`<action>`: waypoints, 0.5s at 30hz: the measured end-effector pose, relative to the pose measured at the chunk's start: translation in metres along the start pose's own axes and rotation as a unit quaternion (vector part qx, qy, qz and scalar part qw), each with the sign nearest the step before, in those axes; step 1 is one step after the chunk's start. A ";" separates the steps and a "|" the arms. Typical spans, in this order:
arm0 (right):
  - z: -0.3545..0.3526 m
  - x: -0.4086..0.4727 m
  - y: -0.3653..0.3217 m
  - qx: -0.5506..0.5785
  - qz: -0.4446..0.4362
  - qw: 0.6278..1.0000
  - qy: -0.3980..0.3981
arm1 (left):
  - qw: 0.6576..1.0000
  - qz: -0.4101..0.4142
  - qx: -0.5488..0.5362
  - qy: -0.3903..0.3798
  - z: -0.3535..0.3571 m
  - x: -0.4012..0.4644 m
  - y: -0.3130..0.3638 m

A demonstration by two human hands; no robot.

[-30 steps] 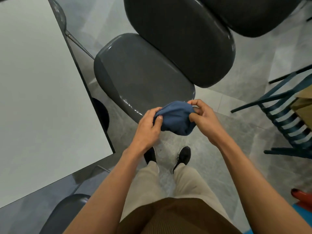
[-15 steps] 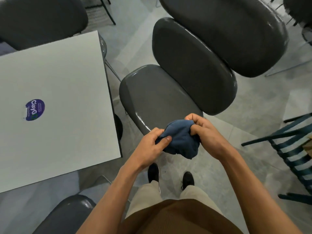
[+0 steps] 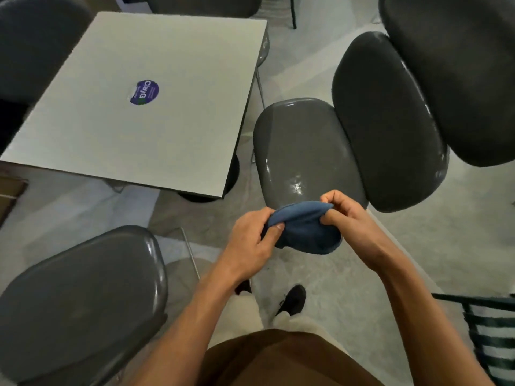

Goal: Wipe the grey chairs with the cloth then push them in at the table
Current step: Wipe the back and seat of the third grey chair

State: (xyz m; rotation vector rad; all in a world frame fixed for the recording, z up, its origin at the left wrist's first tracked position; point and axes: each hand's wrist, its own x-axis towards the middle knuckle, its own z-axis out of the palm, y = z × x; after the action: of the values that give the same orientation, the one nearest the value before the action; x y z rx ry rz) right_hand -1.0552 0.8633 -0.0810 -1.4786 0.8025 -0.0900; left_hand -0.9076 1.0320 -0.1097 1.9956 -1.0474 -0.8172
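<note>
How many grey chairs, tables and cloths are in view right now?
Grey chairs: 5, counting the pulled-out chair, the near-left chair, the far-right chair, the top-left chair and the partly seen chair behind the table.
Tables: 1.
Cloths: 1 blue cloth, held in both hands.
Total: 7.

A strip of bare floor (image 3: pixel 245 129) separates the bench (image 3: pixel 156 129) from the grey chair (image 3: pixel 303 151) ahead. Another chair (image 3: pixel 80 302) crowds my left; a green slatted chair (image 3: pixel 493 332) blocks my right.

Dim, soft indoor light; glare on the grey chair seat (image 3: pixel 299 188); edges warped and blurred.
</note>
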 end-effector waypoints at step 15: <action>0.140 -0.019 -0.019 -0.053 -0.013 0.986 -0.160 | 0.975 -0.062 0.028 0.212 -0.058 -0.142 -0.052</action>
State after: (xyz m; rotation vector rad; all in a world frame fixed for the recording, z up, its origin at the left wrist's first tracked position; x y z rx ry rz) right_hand -0.9875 0.9885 -0.0716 -1.5545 0.5327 0.1698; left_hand -0.9075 1.1937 -0.0938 2.1728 -0.7113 -0.3961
